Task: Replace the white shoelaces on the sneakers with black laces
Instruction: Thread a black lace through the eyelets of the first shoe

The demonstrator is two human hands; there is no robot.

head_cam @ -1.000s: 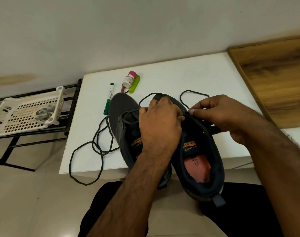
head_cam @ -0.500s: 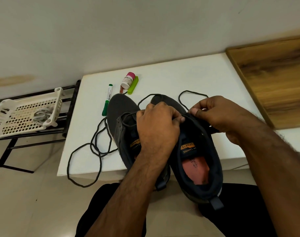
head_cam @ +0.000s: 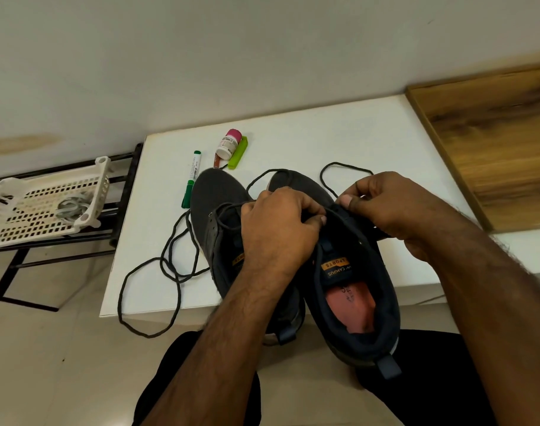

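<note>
Two dark grey sneakers lie side by side on the white table (head_cam: 293, 142), heels toward me over its front edge. The left sneaker (head_cam: 219, 210) has a black lace (head_cam: 167, 265) threaded in its front eyelets, with long loops spilling left and over the table edge. My left hand (head_cam: 281, 229) pinches the lace at the throat of the right sneaker (head_cam: 354, 287). My right hand (head_cam: 385, 207) pinches that shoe's eyelet flap and lace end. Another black lace loop (head_cam: 345, 167) lies behind my right hand. White laces (head_cam: 72, 207) lie in the basket on the left.
A green marker (head_cam: 191, 176), a small pink-capped bottle (head_cam: 230, 142) and a lime green clip (head_cam: 238, 152) lie at the table's back. A white plastic basket (head_cam: 22, 210) sits on a black metal rack (head_cam: 121, 192) at the left. A wooden surface (head_cam: 493, 142) adjoins the table's right.
Both hands stay pinched at the right sneaker's throat with only small finger shifts. The view has drifted slightly; the shoes and laces lie as before.
</note>
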